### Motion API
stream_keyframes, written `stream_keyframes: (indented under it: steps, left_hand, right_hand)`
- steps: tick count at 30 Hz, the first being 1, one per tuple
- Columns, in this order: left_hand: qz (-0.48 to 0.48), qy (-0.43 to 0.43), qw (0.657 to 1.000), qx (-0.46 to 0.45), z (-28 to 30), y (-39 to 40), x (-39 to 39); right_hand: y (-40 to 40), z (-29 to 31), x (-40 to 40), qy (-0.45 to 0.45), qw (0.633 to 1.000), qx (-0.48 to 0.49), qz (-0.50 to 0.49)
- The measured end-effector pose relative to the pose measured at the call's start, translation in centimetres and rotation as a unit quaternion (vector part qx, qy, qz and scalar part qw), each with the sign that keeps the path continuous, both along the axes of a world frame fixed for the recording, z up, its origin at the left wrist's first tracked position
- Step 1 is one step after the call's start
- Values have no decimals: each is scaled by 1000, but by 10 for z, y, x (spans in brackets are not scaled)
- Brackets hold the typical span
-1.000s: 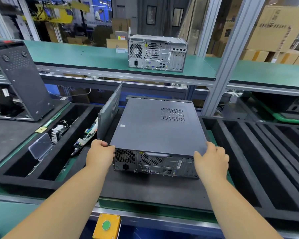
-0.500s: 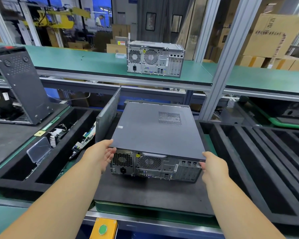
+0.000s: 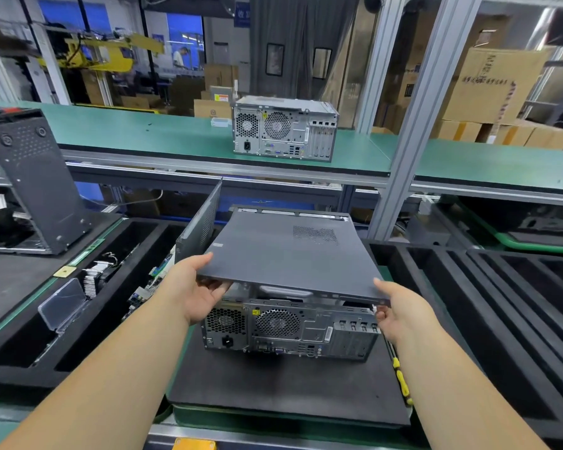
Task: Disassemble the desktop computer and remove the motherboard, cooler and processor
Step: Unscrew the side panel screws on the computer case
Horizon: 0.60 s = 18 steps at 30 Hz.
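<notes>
Lying on its side on a black foam mat [image 3: 273,388] at the bench's near middle, rear panel toward the camera: the desktop computer [image 3: 290,329], fans, power socket and ports in plain view. Raised above it at the near end, tilted, far edge still down on the chassis: the dark grey side cover [image 3: 290,254]. Gripping the cover's near left corner: left hand [image 3: 195,287], thumb on top, fingers curled beneath. Holding the near right corner: right hand [image 3: 400,310], thumb along the top edge, fingers curled under the rim. Tucked just right of the mat, mostly hidden by the right forearm: a yellow-handled screwdriver [image 3: 402,381]. Standing on edge just left of the chassis: another grey panel [image 3: 199,225]. Further left, in a black foam tray [image 3: 20,368]: circuit boards [image 3: 150,280], a finned heatsink [image 3: 95,277] and a clear plastic lid [image 3: 62,303]. Beyond that, at far left: an opened case [image 3: 30,183] with its panel propped up. To the right: black foam slotted trays [image 3: 501,319]. On the green upper shelf [image 3: 127,131], straight ahead: a second computer [image 3: 283,128], rear panel facing here. Behind, stacked cardboard boxes [image 3: 494,82].
</notes>
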<state>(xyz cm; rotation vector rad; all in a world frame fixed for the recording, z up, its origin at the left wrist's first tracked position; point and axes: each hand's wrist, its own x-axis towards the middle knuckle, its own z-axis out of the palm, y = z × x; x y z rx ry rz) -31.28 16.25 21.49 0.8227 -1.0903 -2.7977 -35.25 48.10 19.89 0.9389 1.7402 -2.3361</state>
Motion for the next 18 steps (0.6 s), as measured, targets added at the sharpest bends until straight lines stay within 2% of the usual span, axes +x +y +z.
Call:
stream_keyframes:
  steps: [8, 12, 13, 15, 17, 18]
  left_hand:
    - [46, 92, 995, 8, 3, 21, -2]
    - [27, 151, 988, 11, 3, 44, 1]
    - [16, 169, 986, 10, 6, 52, 1]
    - [-3, 191, 982, 2, 14, 72, 0]
    - [-16, 202, 979, -12, 22, 99, -2]
    - [-21, 206, 978, -21, 26, 115, -3]
  right_hand:
    - [13, 15, -7, 103, 993, -47, 27]
    - [37, 20, -3, 147, 989, -13, 21]
    - [47, 21, -2, 150, 988, 21, 25]
    - [71, 21, 0, 134, 979, 149, 39]
    - [94, 25, 7, 112, 942, 316, 32]
    - [102, 30, 12, 133, 909, 394, 33]
